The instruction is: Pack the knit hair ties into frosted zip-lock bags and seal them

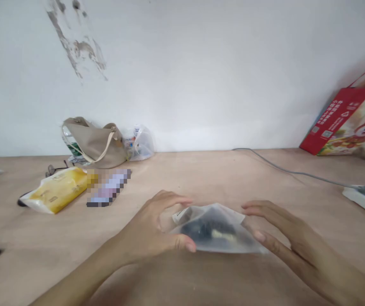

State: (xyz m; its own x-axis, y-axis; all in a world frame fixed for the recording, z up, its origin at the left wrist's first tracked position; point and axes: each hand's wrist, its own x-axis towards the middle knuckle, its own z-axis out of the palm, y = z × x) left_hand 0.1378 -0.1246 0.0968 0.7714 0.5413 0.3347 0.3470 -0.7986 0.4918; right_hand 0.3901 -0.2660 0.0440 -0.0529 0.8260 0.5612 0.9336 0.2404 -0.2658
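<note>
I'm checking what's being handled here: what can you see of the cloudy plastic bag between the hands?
The frosted plastic bag is a small, translucent, soft-looking pouch with a folded or sealed pale edge at its upper left. Dark contents with a pale patch show blurrily through it, too unclear to identify. It sits low over the light wooden tabletop, cupped at one end by the left hand, with the right hand at the other.

Bare left hand point(147, 229), bare right hand point(287, 238)
</note>
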